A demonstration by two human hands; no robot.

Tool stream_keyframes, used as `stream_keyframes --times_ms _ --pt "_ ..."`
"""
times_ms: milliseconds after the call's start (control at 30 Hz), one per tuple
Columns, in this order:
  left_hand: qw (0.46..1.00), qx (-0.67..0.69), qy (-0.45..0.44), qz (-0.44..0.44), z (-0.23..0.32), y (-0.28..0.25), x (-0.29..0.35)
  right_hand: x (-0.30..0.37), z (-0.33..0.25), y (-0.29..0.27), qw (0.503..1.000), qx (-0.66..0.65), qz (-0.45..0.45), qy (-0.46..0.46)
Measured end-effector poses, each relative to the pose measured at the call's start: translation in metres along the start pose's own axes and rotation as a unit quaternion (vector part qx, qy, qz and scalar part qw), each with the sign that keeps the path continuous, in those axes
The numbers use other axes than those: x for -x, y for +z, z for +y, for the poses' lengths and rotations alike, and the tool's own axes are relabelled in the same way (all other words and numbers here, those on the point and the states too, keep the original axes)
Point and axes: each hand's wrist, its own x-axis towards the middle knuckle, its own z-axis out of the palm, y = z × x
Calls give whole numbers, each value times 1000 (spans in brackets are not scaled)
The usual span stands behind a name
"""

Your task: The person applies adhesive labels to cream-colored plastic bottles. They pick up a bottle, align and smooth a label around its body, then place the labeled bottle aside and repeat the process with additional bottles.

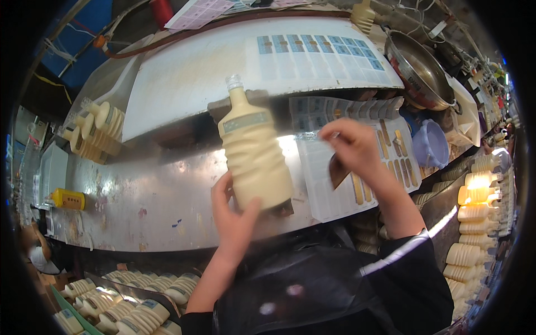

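Note:
A cream-coloured bottle (257, 159) with wavy ridged sides and a clear threaded neck leans back, its upper part by a dark grey block (215, 109). A bluish-grey label band (244, 123) runs across its shoulder. My left hand (234, 215) wraps round the lower left side of the bottle. Right of the bottle, my right hand (357, 146) pinches a thin pale label strip (307, 135) at its fingertips. A dark brown flat piece (338, 172) hangs below that palm; its grip is partly hidden. Under the right hand lies a white sheet (324, 195) with gold and brown strips.
A white board (190, 72) with blue label sheets (321, 47) lies behind. Cream bottles (92, 128) stand at left near a yellow container (68, 199). A metal pan (419, 67) and purple bucket (430, 144) stand right. More bottles (474, 212) line the right and lower left.

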Motion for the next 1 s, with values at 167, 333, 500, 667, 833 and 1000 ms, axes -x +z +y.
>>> stream_keyframes --times_ms 167,333,500,667,833,1000 --pt "993 111 -23 -38 -1 -3 -11 26 -57 46 903 183 -69 -382" --pt "996 64 -65 -2 15 6 -19 36 -48 56 885 211 -49 -411" --pt "999 16 -42 13 16 14 -13 48 -44 48 887 231 -81 -391" --pt "996 81 -21 24 -1 15 -8 65 -37 49 987 69 -89 -119" --pt "996 64 -62 14 11 23 -12 40 -43 73 950 -96 -120 272" --pt "999 41 -25 2 7 23 -8 29 -48 74 952 -58 -122 275"
